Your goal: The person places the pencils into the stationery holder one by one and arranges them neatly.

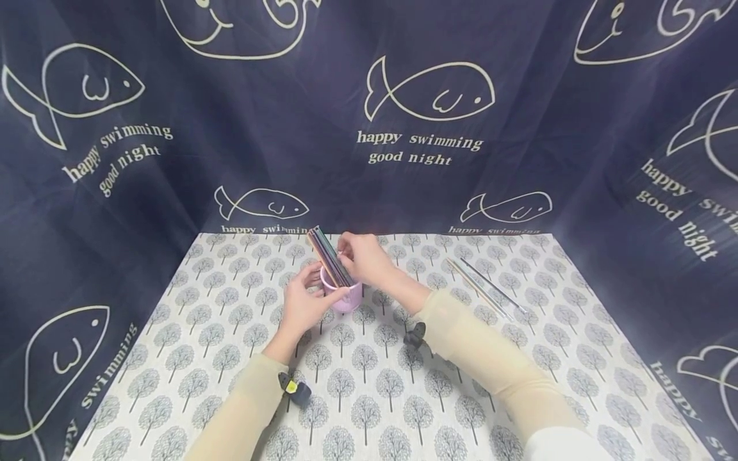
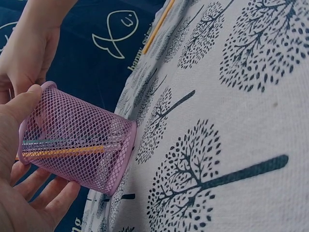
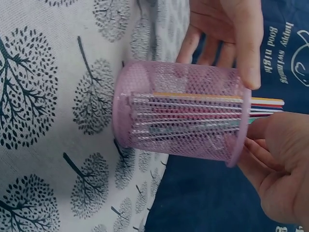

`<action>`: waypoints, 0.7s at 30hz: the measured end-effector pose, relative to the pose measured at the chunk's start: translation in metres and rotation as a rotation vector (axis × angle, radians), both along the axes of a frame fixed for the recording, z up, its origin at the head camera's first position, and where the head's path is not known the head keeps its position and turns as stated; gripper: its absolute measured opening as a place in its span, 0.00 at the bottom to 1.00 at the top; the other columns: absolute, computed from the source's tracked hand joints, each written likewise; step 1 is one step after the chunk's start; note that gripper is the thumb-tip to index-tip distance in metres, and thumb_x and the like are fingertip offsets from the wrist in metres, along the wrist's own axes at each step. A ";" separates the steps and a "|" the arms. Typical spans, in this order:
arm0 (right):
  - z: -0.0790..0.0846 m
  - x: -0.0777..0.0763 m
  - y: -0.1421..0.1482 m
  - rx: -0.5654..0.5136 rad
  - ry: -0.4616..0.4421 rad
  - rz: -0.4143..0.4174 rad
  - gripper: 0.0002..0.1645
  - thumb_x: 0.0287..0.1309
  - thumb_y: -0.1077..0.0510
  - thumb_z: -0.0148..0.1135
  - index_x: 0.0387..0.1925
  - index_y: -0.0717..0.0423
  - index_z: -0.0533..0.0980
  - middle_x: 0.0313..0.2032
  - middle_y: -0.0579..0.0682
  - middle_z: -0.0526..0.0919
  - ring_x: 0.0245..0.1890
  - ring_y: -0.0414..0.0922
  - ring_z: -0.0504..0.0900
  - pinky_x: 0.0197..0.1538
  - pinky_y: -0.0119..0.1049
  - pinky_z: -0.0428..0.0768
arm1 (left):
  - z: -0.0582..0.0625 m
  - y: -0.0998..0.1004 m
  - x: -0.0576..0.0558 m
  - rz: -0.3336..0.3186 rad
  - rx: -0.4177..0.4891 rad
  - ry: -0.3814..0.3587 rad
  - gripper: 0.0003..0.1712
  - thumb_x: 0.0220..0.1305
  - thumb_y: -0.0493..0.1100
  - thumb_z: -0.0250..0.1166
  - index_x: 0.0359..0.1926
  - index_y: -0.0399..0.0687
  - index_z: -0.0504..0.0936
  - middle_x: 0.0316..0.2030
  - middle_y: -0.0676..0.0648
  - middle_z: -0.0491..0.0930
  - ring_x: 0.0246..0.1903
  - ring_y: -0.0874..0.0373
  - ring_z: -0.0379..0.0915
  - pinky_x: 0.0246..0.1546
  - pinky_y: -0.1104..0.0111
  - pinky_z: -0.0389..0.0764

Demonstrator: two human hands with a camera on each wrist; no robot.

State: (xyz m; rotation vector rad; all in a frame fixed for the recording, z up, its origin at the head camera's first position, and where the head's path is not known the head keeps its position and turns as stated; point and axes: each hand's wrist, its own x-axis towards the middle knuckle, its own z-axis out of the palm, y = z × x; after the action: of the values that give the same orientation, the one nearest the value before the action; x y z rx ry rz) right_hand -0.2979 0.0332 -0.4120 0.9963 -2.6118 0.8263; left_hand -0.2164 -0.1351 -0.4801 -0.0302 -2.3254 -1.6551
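A pink mesh pen holder [image 1: 348, 299] stands upright on the table. Long colored pencils [image 1: 330, 257], in orange, dark and teal tones, lean out of it to the upper left in the head view. My left hand [image 1: 305, 301] grips the holder from its left side, thumb at the near rim and fingers behind the mesh. At the rim's far right side, my right hand [image 1: 364, 259] pinches at the pencils with curled fingers; its fingertips are partly hidden behind the mesh in the right wrist view. The mesh wall [image 3: 188, 111] shows the pencils' lower ends inside.
On the table's right side lie a few more thin pencils [image 1: 481, 291], slanting toward the near right. A cloth with a tree pattern [image 1: 363, 410] covers the table. Behind its far edge hangs a dark blue curtain [image 1: 334, 160] with fish drawings.
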 end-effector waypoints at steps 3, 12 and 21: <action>0.007 0.000 0.008 -0.039 -0.027 -0.027 0.04 0.64 0.65 0.68 0.40 0.59 0.81 0.36 0.54 0.92 0.36 0.48 0.91 0.41 0.35 0.93 | 0.000 0.000 0.000 0.003 0.002 -0.008 0.46 0.49 0.50 0.88 0.67 0.41 0.78 0.56 0.38 0.87 0.55 0.41 0.86 0.56 0.55 0.93; 0.034 -0.012 0.058 -0.070 -0.043 -0.133 0.05 0.66 0.63 0.66 0.43 0.59 0.82 0.38 0.54 0.91 0.38 0.49 0.90 0.47 0.40 0.93 | 0.001 0.002 0.001 0.008 0.020 -0.032 0.47 0.48 0.49 0.88 0.68 0.41 0.78 0.58 0.38 0.87 0.56 0.41 0.85 0.56 0.57 0.93; 0.036 -0.026 0.123 -0.066 0.001 -0.236 0.05 0.64 0.62 0.66 0.41 0.59 0.83 0.36 0.56 0.91 0.34 0.51 0.90 0.45 0.47 0.92 | 0.001 0.002 0.002 0.009 0.013 -0.037 0.47 0.48 0.50 0.88 0.67 0.42 0.78 0.58 0.39 0.87 0.57 0.42 0.85 0.56 0.58 0.93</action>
State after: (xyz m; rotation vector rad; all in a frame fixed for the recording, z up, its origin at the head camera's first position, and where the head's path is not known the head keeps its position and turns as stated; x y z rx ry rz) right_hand -0.3240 0.1565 -0.3764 0.6540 -2.6165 0.8459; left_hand -0.2146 -0.1329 -0.4790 0.0138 -2.3381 -1.6805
